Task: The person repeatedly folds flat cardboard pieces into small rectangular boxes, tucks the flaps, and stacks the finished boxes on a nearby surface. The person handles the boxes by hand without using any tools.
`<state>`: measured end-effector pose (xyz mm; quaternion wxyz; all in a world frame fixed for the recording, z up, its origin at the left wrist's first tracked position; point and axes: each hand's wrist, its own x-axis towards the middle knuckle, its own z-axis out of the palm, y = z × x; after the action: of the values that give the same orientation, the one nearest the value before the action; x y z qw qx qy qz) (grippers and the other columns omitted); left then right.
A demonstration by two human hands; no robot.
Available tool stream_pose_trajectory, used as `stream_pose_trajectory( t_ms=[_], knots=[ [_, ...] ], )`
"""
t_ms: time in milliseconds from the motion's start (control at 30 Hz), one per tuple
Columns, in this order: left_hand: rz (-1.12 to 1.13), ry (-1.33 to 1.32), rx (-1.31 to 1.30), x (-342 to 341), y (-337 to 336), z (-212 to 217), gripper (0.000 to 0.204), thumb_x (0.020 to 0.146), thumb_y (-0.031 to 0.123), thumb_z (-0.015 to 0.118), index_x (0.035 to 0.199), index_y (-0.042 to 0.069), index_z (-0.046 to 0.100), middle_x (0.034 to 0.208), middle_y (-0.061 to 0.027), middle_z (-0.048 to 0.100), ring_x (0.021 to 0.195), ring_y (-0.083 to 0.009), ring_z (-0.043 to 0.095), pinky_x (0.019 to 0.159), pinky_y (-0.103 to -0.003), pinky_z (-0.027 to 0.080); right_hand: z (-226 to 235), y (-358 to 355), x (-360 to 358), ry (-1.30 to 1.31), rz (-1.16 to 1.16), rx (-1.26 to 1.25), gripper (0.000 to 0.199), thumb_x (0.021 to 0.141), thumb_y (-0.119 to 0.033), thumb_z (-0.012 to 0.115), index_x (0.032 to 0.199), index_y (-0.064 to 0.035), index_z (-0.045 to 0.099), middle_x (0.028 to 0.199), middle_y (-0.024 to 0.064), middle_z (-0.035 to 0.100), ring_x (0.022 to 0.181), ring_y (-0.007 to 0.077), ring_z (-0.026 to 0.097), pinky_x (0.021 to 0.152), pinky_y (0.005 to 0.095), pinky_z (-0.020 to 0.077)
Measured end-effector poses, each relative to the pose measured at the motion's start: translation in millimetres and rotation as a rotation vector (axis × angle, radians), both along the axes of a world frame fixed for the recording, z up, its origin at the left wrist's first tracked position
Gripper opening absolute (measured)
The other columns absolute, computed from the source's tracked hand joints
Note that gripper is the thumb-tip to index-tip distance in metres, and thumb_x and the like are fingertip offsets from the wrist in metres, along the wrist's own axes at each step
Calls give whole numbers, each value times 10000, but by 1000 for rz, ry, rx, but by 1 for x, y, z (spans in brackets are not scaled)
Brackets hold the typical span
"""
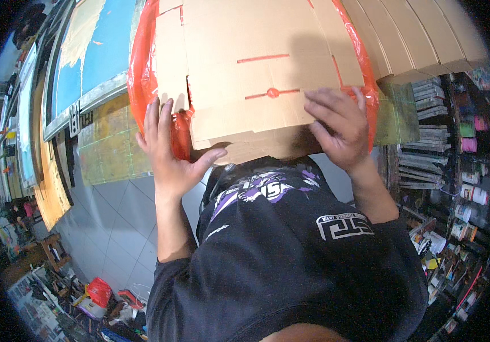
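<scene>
I'm holding a stack of flat cardboard sheets (256, 68) up against my chest, right in front of me, and it is filling the top middle of my view. The stack is sitting in an orange plastic wrap (140, 68) that is showing along both its side edges and bunching at the lower left corner.

My left hand (171, 151) is pressing on that lower left corner: the fingers are spread flat and pointing up over the orange plastic, and the thumb is reaching out to the right, touching the bottom edge of the cardboard. So that hand is spread apart, laid against the bundle rather than closed round it.

My right hand (339, 128) is lying on the lower right part of the top sheet, fingers fanned out toward the left across the cardboard, the palm at the bottom right corner by the orange edge. It is also spread flat, pressing, not clenched.

Orange slits are showing through cuts in the top sheet, above my right fingers.

Below the bundle I'm seeing my own black shirt (290, 256) with its purple and white print. To the right, more flat cardboard stacks (421, 34) are lying just beside mine, and shelves of small bottles (473, 194) are running down the right edge. To the left, grey floor tiles (114, 222) are showing well below.
</scene>
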<state>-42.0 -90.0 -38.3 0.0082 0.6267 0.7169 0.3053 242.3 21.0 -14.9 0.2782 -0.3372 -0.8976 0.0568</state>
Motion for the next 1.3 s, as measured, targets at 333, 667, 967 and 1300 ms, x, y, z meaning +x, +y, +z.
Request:
stream_pose_trajectory(
  t_ms=[333, 667, 967, 1300],
  knots=[
    [105, -456, 248, -2, -15, -9, 932, 617, 210, 829, 1386, 13, 338, 1348, -206, 449, 1242, -323, 456, 1045, -421, 341, 14, -15, 2, 233, 248, -104, 181, 674, -96, 728, 841, -75, 658, 823, 72, 663, 721, 253, 638, 609, 352, 479],
    [210, -180, 330, 3, -22, -10, 844, 662, 144, 805, 1365, 4, 361, 1322, -182, 473, 1232, -286, 460, 1033, -398, 355, 21, 0, 2, 258, 343, -33, 165, 669, -79, 720, 819, -50, 659, 791, 88, 662, 667, 262, 631, 580, 349, 473],
    [396, -756, 314, 9, -25, -6, 352, 903, 75, 573, 1228, -40, 505, 1057, -136, 646, 998, -183, 603, 888, -301, 454, 30, 5, 5, 258, 377, -68, 229, 596, -9, 729, 815, -24, 662, 760, 109, 655, 642, 239, 626, 554, 338, 449],
    [-148, -1088, 306, -3, 0, 19, 411, 828, -37, 532, 1233, -99, 498, 1149, -196, 594, 1077, -258, 580, 965, -368, 423, 23, 10, -10, 294, 406, -237, 189, 584, -9, 737, 751, -53, 662, 707, 84, 659, 581, 229, 620, 522, 315, 447]
  ],
)
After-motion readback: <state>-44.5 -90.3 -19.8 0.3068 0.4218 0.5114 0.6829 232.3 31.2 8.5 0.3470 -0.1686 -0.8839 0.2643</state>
